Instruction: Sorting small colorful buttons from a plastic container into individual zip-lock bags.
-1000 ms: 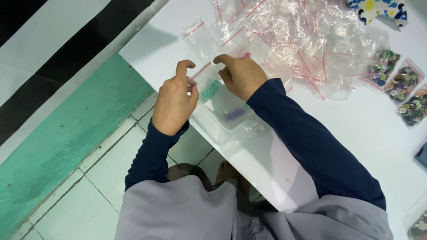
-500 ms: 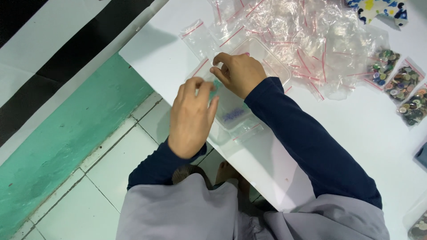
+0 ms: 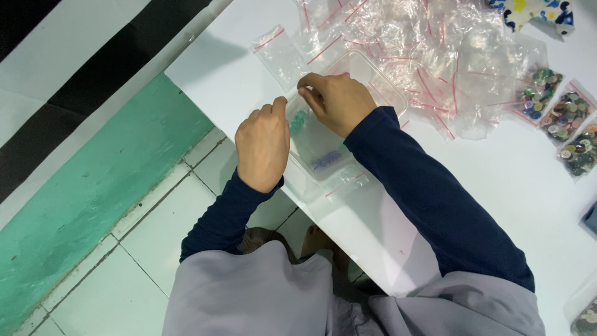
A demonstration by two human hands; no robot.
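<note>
Head view looks straight down on two arms in dark blue sleeves reaching forward over the near edge of a white table. Left hand lies back-up at the table's corner, wrist straight, fingers curled together and tucked against the side of a clear plastic container; whether they grip anything I cannot tell. Right hand comes in from the right with the forearm slanting across the table, knuckles raised, its thumb and forefinger pinched on the top edge of a small clear zip bag lying over the container. Green and purple bits show through the plastic between the two hands. Beyond the container lies a heap of empty red-striped zip bags, and filled bags of buttons sit at the far right.
</note>
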